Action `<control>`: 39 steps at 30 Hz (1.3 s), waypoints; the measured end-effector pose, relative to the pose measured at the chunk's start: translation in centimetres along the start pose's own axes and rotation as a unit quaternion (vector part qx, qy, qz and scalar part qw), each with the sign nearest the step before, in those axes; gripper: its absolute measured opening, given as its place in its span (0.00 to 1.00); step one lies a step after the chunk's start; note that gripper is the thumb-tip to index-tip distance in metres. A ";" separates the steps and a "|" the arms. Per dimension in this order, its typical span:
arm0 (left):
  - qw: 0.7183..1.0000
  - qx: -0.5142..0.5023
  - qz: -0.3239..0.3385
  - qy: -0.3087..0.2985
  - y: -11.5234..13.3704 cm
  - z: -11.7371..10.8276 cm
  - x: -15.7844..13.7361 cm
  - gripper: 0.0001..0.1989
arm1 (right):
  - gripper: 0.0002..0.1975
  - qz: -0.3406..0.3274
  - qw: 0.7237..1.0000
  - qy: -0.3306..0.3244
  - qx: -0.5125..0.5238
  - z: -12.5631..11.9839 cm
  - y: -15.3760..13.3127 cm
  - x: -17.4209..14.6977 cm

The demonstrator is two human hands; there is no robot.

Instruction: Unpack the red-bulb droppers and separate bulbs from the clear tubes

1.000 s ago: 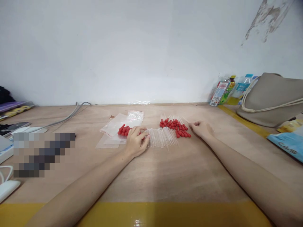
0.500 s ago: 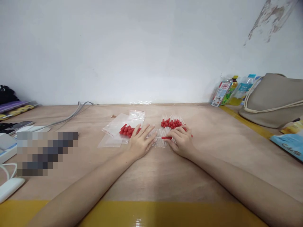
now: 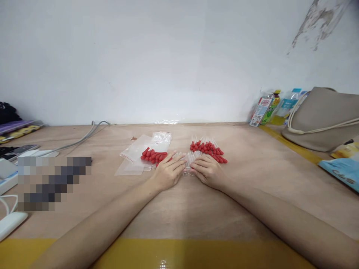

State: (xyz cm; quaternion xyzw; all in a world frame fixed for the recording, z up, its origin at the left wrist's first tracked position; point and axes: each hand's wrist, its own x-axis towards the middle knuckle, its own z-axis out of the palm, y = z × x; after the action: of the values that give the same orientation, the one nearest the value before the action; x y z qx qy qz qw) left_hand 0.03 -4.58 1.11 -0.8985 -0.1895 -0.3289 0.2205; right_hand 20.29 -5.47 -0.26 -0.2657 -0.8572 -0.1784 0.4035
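Between my hands, clear glass dropper tubes (image 3: 189,158) lie side by side on the table. The curled fingers of my right hand (image 3: 209,170) close on a red rubber bulb, of which only a small bit shows by the thumb. My left hand (image 3: 168,172) is closed at the near ends of the tubes, apparently on a glass tube lying crosswise toward the bulb; its fingertips are partly hidden. Left of the tubes, loose red rubber bulbs (image 3: 151,155) are heaped beside my left fingers. Droppers with red bulbs fitted (image 3: 206,146) lie behind my right hand.
Clear zip bags (image 3: 137,145) lie under and behind the loose bulbs. A grey cable (image 3: 84,138) and a white power strip (image 3: 8,181) are at the left. Drink containers (image 3: 262,108), a beige bag (image 3: 322,116) and a blue packet (image 3: 340,173) are at the right.
My right hand has moved slightly left and its fingers have closed in, covering most of the red bulb. My left fingers have drawn together, and the fitted droppers behind show more.
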 end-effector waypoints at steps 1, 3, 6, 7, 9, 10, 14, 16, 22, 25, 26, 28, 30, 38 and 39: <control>1.000 -0.007 0.004 -0.001 0.0 0.0 0.0 0.08 | 0.05 -0.008 1.000 0.002 0.011 0.0 0.0 0.0; 1.000 -0.016 0.010 -0.001 0.0 0.0 -0.1 0.07 | 0.05 -0.023 0.999 0.009 0.027 -0.1 0.0 -0.1; 1.000 -0.023 0.014 0.003 0.0 0.0 -0.2 0.07 | 0.06 -0.042 0.998 0.021 0.030 -0.3 0.1 -0.2; 1.000 -0.025 0.013 0.003 0.0 0.0 -0.3 0.07 | 0.07 -0.048 0.998 0.024 0.027 -0.4 0.1 -0.2; 1.000 -0.028 0.011 0.005 0.0 0.0 -0.3 0.07 | 0.07 -0.060 0.998 0.030 0.019 -0.5 0.2 -0.3; 0.999 -0.030 0.010 0.006 0.0 0.0 -0.4 0.07 | 0.07 -0.066 0.997 0.030 0.014 -0.6 0.2 -0.3; 0.999 -0.039 0.005 0.012 0.0 -0.1 -0.5 0.08 | 0.07 -0.076 0.997 0.027 0.002 -0.8 0.3 -0.4; 0.999 -0.044 0.005 0.012 0.1 -0.2 -0.5 0.08 | 0.07 -0.080 0.996 0.024 -0.011 -0.9 0.3 -0.4; 0.998 -0.056 0.003 0.027 0.3 -0.6 -0.4 0.08 | 0.08 -0.111 0.993 0.029 -0.042 -1.5 0.3 -0.4; 0.998 -0.060 0.004 0.030 0.2 -0.5 -0.5 0.09 | 0.08 -0.119 0.991 0.034 -0.040 -1.8 0.3 -0.5; 0.998 -0.060 0.005 0.032 0.1 -0.5 -0.6 0.08 | 0.09 -0.121 0.991 0.033 -0.038 -1.9 0.4 -0.6; 0.998 -0.058 0.000 0.041 -0.1 -0.5 -0.9 0.08 | 0.09 -0.119 0.992 0.029 -0.029 -2.1 0.8 -1.0; 0.997 -0.050 -0.014 0.050 -0.5 -0.7 -1.2 0.08 | 0.10 -0.091 0.995 0.036 -0.020 -2.4 1.5 -1.4; 0.994 -0.029 -0.091 0.062 -1.0 -0.1 -1.6 0.10 | 0.10 0.240 0.962 0.120 -0.048 -3.2 5.5 -3.0; 0.992 -0.024 -0.106 0.057 -1.1 0.0 -1.6 0.12 | 0.11 0.271 0.954 0.119 -0.040 -3.4 6.1 -3.3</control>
State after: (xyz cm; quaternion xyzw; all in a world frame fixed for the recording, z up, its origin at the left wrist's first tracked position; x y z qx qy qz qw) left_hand -1.58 -4.00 0.33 -0.8581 -0.2626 -0.4055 0.1737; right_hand 27.71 -3.36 -0.20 -0.4813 -0.6908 -0.1270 0.5244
